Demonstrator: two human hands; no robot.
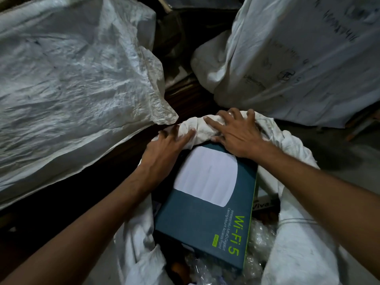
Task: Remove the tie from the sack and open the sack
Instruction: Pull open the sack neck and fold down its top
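A white woven sack (294,233) stands open below me, its mouth spread wide. Its far rim (200,128) is rolled into a thick bunch. My left hand (164,149) presses on the left part of that roll with fingers spread. My right hand (234,132) lies over the right part, fingers curled into the cloth. Inside the sack a dark teal box (205,219) marked "Wi-Fi 5" lies tilted, on top of clear plastic wrapping (257,241). No tie is visible.
A large crumpled white sack (67,79) lies to the left. Another white sack (298,58) with handwriting stands at the upper right. Dark floor (185,95) shows between them. A second box (264,203) peeks out beside the teal one.
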